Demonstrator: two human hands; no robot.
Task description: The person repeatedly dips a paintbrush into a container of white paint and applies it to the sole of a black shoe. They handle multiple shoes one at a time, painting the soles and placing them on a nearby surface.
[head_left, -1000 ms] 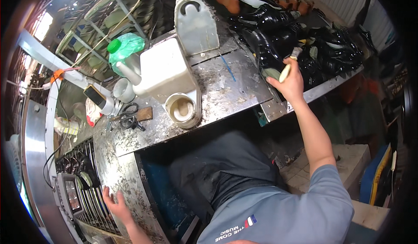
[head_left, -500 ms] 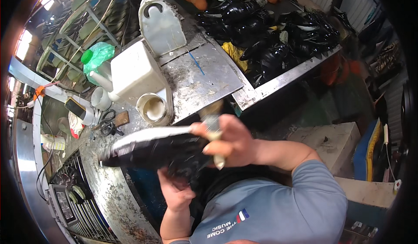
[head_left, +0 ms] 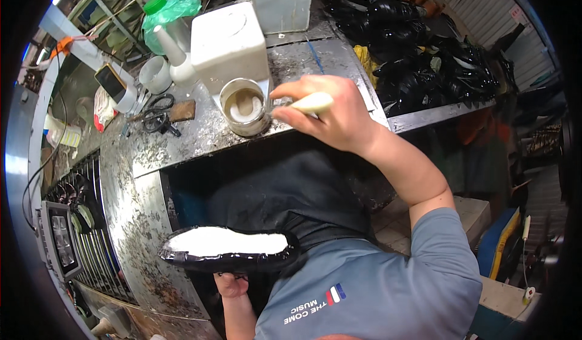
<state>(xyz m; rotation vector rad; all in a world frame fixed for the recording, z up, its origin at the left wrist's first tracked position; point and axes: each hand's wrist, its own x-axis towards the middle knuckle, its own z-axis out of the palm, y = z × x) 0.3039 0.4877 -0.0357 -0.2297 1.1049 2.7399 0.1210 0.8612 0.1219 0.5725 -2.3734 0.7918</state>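
My right hand (head_left: 333, 119) pinches a pale brush handle (head_left: 312, 102) at the glue pot (head_left: 244, 105) near the workbench's (head_left: 182, 143) front edge. My left hand (head_left: 232, 284) grips the black shoe (head_left: 227, 252), sole-up, below. I'd load lightly, wiping excess on the rim.

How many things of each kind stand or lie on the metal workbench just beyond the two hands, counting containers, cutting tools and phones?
Round pots or cups: 2, the glue pot by the right hand and a white cup
Squeeze bottles: 1
Big white jugs: 2
Scissors: 1
Phones: 1
Total: 7
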